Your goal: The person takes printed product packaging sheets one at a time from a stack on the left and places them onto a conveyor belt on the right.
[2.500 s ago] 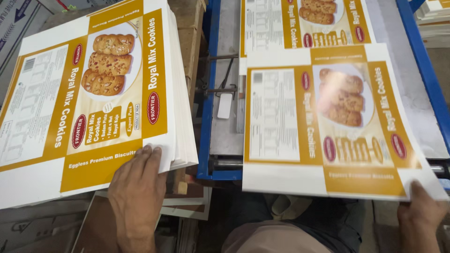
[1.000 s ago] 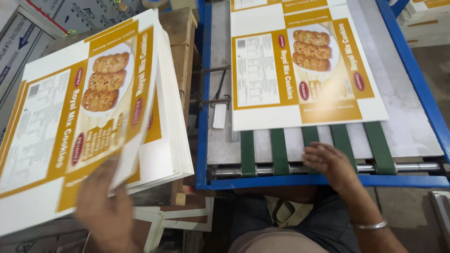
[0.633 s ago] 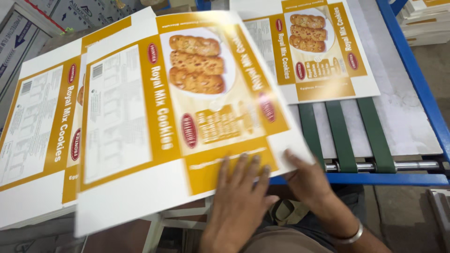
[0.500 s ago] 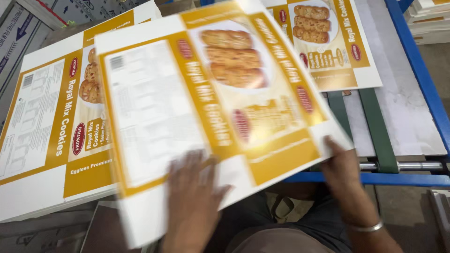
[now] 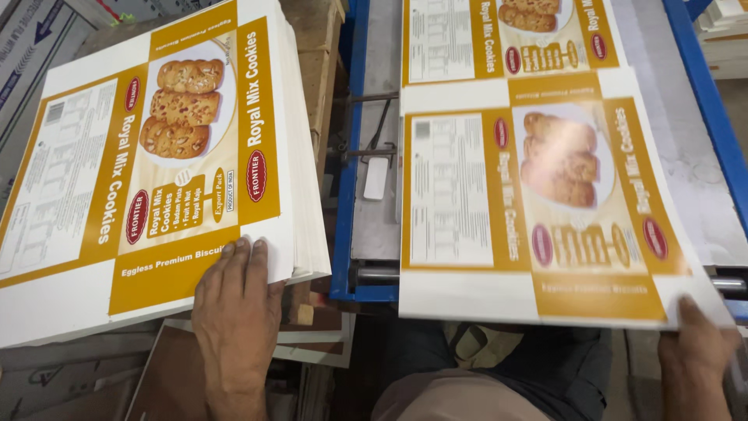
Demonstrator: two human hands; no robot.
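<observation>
**Sheet on the feed bed, next one under the fingers**

Closest to the camera, the left hand (image 5: 234, 312) lies flat with fingers together, fingertips pressing the near edge of the tall stack of flat white-and-mustard printed cardboard carton sheets (image 5: 148, 168), left of the blue steel feed frame (image 5: 349, 148). It grips nothing; it only rests on the top sheet. Across the frame, at its near right corner, the right hand (image 5: 697, 343) pinches the corner of a single loose white-and-mustard carton sheet (image 5: 530, 206), thumb on top, the other fingers hidden beneath the card. That sheet lies printed side up on the frame's grey metal bed (image 5: 678, 156), its near edge overhanging the frame towards the person's dark trousers (image 5: 538, 374). Its print is smeared with blur, so the exact lie of it is hard to judge.

To do this well, I'd say: keep the loose sheet square to the frame's left rail, with its far edge close behind the further carton sheet (image 5: 506, 35) already lying up the bed. Hold only the corner, lightly, so the card stays flat and uncreased. On the stack side, the fingertips should separate just the top sheet, or two could lift together. Beyond the stack, right against the frame, stands a brown wooden block (image 5: 315, 70).
</observation>
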